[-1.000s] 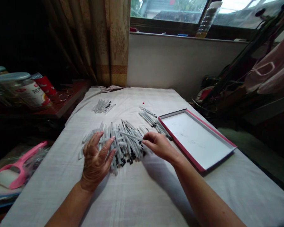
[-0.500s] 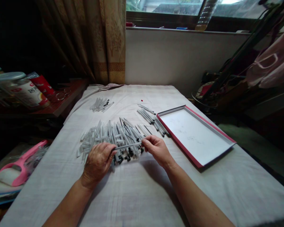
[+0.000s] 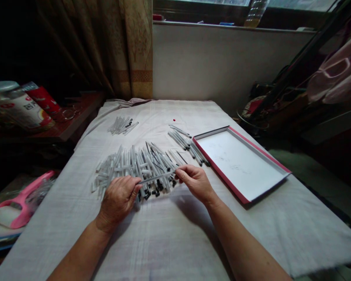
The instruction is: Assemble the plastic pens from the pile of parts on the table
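Observation:
Between my two hands a pen (image 3: 156,178) with a clear barrel is stretched level, above the front of a heap. My left hand (image 3: 119,199) is closed on its left end, and my right hand (image 3: 191,179) pinches its right end; the fingers hide both tips. Under and behind it spreads the heap of clear pen barrels (image 3: 131,160), with dark refills and small black caps (image 3: 156,193) among them. Right of the heap, a row of pens with black ends (image 3: 179,139) lies against the tray's left side.
A shallow white tray with a red rim (image 3: 222,175) lies at the right. Another small pile of clear barrels (image 3: 121,125) is at the far left, and a tiny red piece (image 3: 174,120) near the back. Jars (image 3: 20,105) and pink scissors-like handles (image 3: 23,201) stand off the table's left edge.
The camera view has tilted and shifted slightly. Both hands keep their hold on the pen, which stays in nearly the same place above the heap.

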`<state>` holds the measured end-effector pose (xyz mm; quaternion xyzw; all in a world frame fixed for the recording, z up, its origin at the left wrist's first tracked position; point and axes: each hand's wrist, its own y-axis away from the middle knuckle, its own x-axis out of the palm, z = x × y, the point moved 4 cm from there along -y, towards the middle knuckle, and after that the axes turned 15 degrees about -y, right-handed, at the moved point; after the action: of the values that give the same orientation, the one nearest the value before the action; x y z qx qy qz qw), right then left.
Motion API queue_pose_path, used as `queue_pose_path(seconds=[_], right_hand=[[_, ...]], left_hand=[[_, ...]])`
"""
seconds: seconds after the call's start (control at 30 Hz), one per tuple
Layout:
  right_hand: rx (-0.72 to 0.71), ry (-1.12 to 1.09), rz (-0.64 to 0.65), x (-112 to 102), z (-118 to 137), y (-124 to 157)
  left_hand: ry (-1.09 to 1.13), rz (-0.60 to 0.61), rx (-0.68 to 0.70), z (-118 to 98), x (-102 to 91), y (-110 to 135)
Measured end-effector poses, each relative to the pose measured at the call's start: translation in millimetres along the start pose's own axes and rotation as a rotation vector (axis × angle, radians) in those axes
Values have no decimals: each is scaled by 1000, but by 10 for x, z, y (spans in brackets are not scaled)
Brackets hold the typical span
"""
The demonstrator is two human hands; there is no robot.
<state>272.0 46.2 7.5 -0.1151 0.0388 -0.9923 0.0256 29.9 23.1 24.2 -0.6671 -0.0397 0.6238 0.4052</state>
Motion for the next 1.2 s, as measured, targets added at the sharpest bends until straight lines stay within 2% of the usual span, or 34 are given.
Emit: queue_pose_path(seconds=[0.1, 0.3, 0.53, 0.7, 0.9, 1.07, 1.2], right_hand=[[-42, -26, 37, -2, 30, 5], [15, 30, 34, -19, -13, -8], [-30, 3, 84, -13, 25, -1], [-2, 85, 70, -28, 11, -7], [-19, -2, 98, -26, -5, -15], [18, 79, 65, -40, -36, -19], [0, 13, 72, -30, -20, -19]], left_hand=[[11, -7, 5, -2, 1, -2], [-11, -39, 22, -25, -16, -17], [-24, -70, 59, -52, -34, -23], [-42, -97, 83, -67, -42, -32], [-32, -99, 87, -67, -45, -41], [-38, -96, 94, -68, -46, -37], [-36, -98, 89, -63, -49, -35]])
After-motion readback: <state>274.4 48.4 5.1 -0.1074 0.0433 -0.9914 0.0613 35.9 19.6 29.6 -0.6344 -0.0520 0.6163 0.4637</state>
